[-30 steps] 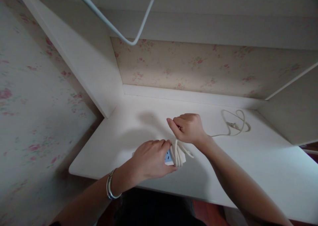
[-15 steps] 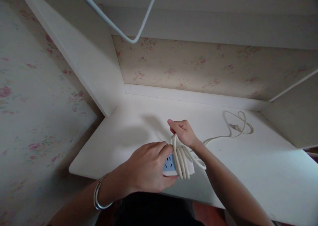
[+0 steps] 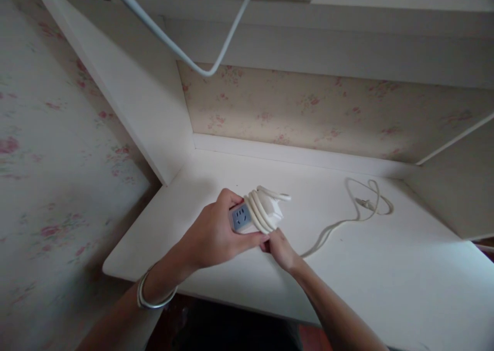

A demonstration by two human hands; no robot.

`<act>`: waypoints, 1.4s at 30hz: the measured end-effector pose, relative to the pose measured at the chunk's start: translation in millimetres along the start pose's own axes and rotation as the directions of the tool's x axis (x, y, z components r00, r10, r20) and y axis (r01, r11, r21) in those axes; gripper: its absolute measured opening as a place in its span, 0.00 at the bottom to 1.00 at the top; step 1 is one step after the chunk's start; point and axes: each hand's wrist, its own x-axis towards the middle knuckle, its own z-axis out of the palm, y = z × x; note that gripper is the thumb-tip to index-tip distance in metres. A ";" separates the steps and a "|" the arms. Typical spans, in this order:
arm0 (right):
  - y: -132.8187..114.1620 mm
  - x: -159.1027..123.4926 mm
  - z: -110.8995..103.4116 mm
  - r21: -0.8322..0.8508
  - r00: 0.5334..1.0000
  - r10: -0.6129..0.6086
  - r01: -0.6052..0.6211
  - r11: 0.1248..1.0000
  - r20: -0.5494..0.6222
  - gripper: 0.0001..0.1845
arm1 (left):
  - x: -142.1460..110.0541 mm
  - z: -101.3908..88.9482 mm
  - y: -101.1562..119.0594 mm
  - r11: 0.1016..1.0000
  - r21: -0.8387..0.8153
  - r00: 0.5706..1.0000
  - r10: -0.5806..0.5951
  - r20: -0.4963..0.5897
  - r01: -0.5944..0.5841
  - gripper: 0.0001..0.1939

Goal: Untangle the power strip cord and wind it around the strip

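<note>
My left hand (image 3: 212, 232) grips a white power strip (image 3: 241, 217) with a blue socket face, its thumb along the near side. Several turns of white cord (image 3: 259, 212) are wound around the strip's right part, and a short loop sticks out at the far end. Close below the windings, my right hand (image 3: 282, 249) is closed on the cord; its fingertips are partly hidden under the strip. From there the loose cord (image 3: 328, 230) runs right over the desk to a plug (image 3: 365, 203) lying among loose loops.
The white desk (image 3: 386, 268) has a rounded left corner and a low back ledge (image 3: 270, 150). A side panel (image 3: 142, 99) rises on the left. Overhead, a pale bent cable or rod (image 3: 208, 73) hangs in front of the shelf. Floral wallpaper covers the walls.
My right hand has gone from above the power strip down to its near side, carrying the cord. The strip has been raised and tilted in my left hand.
</note>
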 end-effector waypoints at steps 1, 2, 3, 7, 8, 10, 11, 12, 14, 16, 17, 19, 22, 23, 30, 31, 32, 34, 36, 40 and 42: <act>0.9 -5.6 2.6 -0.017 1.000 0.014 -0.014 1.000 0.021 0.35 | 2.5 1.0 -2.4 0.999 0.051 0.999 -0.016 -0.032 0.018 0.31; 0.3 -11.1 4.1 -0.026 0.999 0.034 -0.033 0.999 0.040 0.35 | 5.0 2.9 -5.1 0.995 0.096 0.998 -0.029 -0.055 0.035 0.31; -1.8 -16.4 4.6 -0.050 0.998 0.043 -0.041 0.998 0.047 0.33 | 7.5 5.6 -8.1 0.990 0.136 0.996 -0.039 -0.075 0.049 0.31; -16.4 -33.1 -0.3 -0.347 1.000 0.001 0.010 0.938 0.030 0.26 | 16.4 21.5 -20.4 0.965 0.249 0.993 -0.052 -0.108 0.078 0.34; -19.7 -36.0 -2.6 -0.422 1.000 0.000 0.010 0.906 0.023 0.24 | 18.2 25.4 -23.0 0.960 0.271 0.994 -0.042 -0.098 0.067 0.34; -24.1 -40.8 -7.8 -0.540 1.000 -0.002 0.000 0.842 -0.003 0.21 | 20.9 31.6 -27.5 0.953 0.302 0.998 0.001 -0.060 0.018 0.31; -25.4 -42.9 -10.4 -0.579 1.000 -0.010 -0.006 0.815 -0.023 0.20 | 21.9 33.7 -29.4 0.951 0.310 0.999 0.029 -0.044 -0.014 0.29; -26.3 -44.9 -12.8 -0.607 0.999 -0.019 -0.011 0.794 -0.044 0.19 | 22.5 35.3 -31.1 0.949 0.314 0.998 0.058 -0.033 -0.045 0.28; -27.9 -48.7 -16.5 -0.647 0.996 -0.045 -0.012 0.762 -0.071 0.18 | 23.0 36.9 -33.8 0.943 0.318 0.993 0.112 -0.027 -0.097 0.28; -29.6 -52.3 -18.6 -0.685 0.995 -0.077 0.010 0.729 -0.068 0.18 | 22.8 37.3 -35.8 0.933 0.333 0.988 0.154 -0.017 -0.140 0.30; -30.7 -53.7 -19.3 -0.705 0.994 -0.098 0.029 0.709 -0.058 0.17 | 22.4 37.4 -36.6 0.925 0.345 0.985 0.170 -0.004 -0.158 0.30; -32.9 -55.8 -21.0 -0.748 0.988 -0.148 0.073 0.660 -0.034 0.16 | 21.4 37.8 -38.1 0.907 0.376 0.980 0.196 0.030 -0.192 0.30; -37.0 -56.1 -25.1 -0.826 0.972 -0.234 0.144 0.545 0.015 0.15 | 19.7 40.0 -40.4 0.872 0.432 0.973 0.211 0.095 -0.232 0.32; -38.8 -55.6 -26.9 -0.851 0.964 -0.264 0.171 0.496 0.040 0.15 | 19.1 41.3 -41.0 0.858 0.455 0.971 0.210 0.112 -0.238 0.32; -69.2 -44.2 -42.3 -0.855 0.803 -0.503 0.473 0.212 0.320 0.21 | 9.7 56.3 -35.5 0.791 0.508 0.929 0.200 0.311 -0.341 0.34; -74.5 -40.4 -45.7 -0.839 0.771 -0.529 0.512 0.185 0.354 0.22 | 6.9 59.3 -33.0 0.785 0.499 0.914 0.206 0.349 -0.367 0.33; -78.9 -35.7 -49.5 -0.823 0.744 -0.550 0.543 0.167 0.380 0.22 | 3.7 62.4 -30.2 0.778 0.489 0.899 0.216 0.381 -0.394 0.31; -83.8 -24.0 -57.7 -0.802 0.715 -0.582 0.572 0.169 0.387 0.23 | -3.2 68.1 -23.8 0.756 0.468 0.862 0.250 0.440 -0.458 0.23; -82.3 -10.6 -65.6 -0.793 0.737 -0.586 0.557 0.245 0.336 0.25 | -9.9 71.7 -16.9 0.729 0.438 0.818 0.295 0.494 -0.527 0.19; -65.1 11.8 -75.3 -0.727 0.841 -0.519 0.453 0.517 0.154 0.29 | -19.3 69.1 -4.0 0.725 0.388 0.788 0.347 0.508 -0.569 0.22; -54.0 18.1 -77.8 -0.651 0.881 -0.468 0.395 0.649 0.069 0.30 | -22.4 63.0 1.8 0.728 0.369 0.785 0.372 0.495 -0.578 0.21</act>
